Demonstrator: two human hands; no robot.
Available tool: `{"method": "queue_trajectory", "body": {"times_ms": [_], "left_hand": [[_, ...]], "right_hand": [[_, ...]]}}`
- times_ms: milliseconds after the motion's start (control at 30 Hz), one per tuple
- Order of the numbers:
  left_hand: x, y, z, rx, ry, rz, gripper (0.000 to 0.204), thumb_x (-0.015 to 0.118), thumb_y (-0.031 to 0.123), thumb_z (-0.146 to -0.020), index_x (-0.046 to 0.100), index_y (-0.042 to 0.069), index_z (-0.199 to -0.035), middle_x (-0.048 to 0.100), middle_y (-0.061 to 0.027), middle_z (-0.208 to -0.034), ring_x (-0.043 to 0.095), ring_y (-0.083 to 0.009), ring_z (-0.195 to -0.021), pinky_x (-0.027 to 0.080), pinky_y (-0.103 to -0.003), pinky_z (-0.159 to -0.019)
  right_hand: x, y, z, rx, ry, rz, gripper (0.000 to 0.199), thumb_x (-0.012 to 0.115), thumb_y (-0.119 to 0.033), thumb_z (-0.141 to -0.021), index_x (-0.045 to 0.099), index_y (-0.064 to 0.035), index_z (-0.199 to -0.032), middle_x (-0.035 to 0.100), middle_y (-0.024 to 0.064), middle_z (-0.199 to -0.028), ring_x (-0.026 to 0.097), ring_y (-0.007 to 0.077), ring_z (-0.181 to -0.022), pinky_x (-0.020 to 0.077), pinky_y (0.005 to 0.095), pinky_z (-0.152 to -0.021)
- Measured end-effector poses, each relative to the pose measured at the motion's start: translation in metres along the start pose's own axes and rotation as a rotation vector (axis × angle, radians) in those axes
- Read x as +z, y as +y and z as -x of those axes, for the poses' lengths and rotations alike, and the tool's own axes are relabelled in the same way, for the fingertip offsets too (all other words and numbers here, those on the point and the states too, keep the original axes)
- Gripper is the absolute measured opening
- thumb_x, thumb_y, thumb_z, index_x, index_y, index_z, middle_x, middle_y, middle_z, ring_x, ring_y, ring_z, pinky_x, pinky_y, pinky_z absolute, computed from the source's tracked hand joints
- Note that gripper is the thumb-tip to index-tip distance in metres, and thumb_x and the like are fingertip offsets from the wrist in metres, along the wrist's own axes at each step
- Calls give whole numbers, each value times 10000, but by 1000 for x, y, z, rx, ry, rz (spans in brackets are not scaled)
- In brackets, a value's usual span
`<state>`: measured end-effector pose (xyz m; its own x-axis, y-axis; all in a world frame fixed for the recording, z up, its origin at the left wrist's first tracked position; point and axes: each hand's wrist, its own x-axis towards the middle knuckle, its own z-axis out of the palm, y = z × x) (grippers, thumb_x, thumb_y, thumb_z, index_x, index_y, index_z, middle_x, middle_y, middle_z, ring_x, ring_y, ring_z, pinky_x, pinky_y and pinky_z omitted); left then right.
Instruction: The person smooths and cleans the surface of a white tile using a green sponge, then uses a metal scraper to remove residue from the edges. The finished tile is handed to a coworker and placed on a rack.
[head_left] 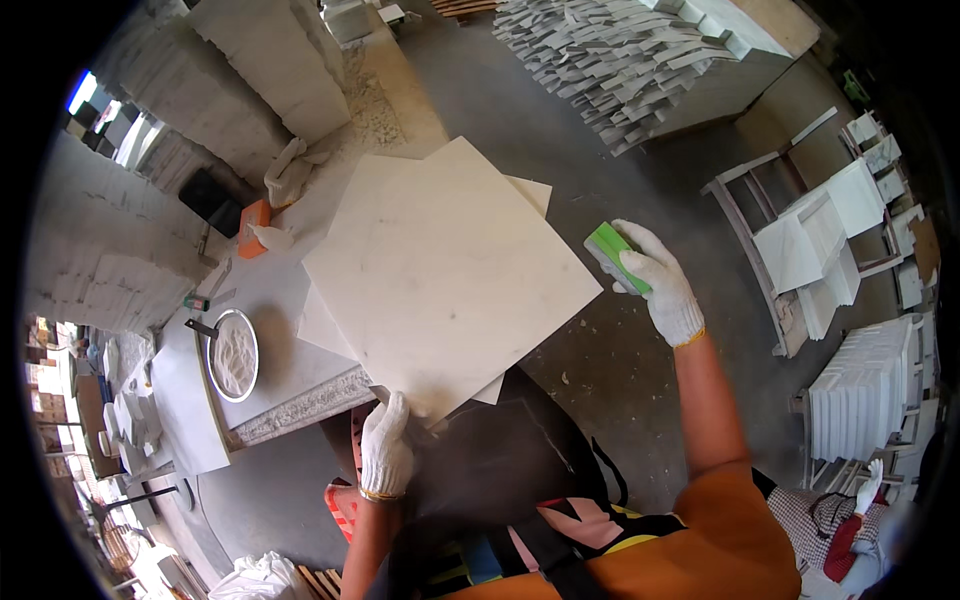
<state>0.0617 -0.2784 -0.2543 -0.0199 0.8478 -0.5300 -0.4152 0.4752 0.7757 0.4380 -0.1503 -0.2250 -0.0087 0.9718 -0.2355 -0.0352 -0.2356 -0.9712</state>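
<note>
A square white stone tile (450,270) lies turned on top of another pale tile (325,325), whose corners stick out beneath it. My left hand (387,445), in a white knitted glove, is closed at the near-left edge of the upper tile; its fingertips are partly hidden. To the right of the stack, my gloved right hand (660,285) grips a green sponge block (618,258) with a greyish-white side. The block is held in the air, apart from the tile's right corner.
A metal bowl of white paste (233,355) with a tool in it stands on the stone bench (280,400) at left. Beyond it are an orange box (254,228) and tall stone slabs (190,90). Racks of tiles (820,240) stand at right; another person (840,530) is at lower right.
</note>
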Motion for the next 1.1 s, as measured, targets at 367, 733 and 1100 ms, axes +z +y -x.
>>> {"method": "queue_trajectory", "body": {"times_ms": [367,733,1100], "left_hand": [[-5,-1,5,-14,93,-12,408,520,394,-1039,611,25,-890,646,-111,-928,681,-265,-799,562,-369,-735],[-20,-3,2,-53,-8,60,374,530,358,-1038,605,2,-949,640,-134,-999,673,-298,-875,561,-452,-834],[-25,-2,-1,-91,-54,27,387,529,355,-1039,625,-14,-973,653,-149,-1048,691,-325,-909,574,-412,-805]], "right_hand": [[18,6,17,28,-63,141,609,687,-296,-900,519,-45,-1429,558,58,-1382,532,180,-1226,420,318,-1043],[25,11,9,71,-11,89,645,716,-294,-866,524,-16,-1415,603,80,-1297,536,164,-1183,441,319,-1000],[26,14,8,-84,-21,268,603,708,-269,-874,532,-22,-1395,561,108,-1387,519,212,-1285,405,333,-1079]]}}
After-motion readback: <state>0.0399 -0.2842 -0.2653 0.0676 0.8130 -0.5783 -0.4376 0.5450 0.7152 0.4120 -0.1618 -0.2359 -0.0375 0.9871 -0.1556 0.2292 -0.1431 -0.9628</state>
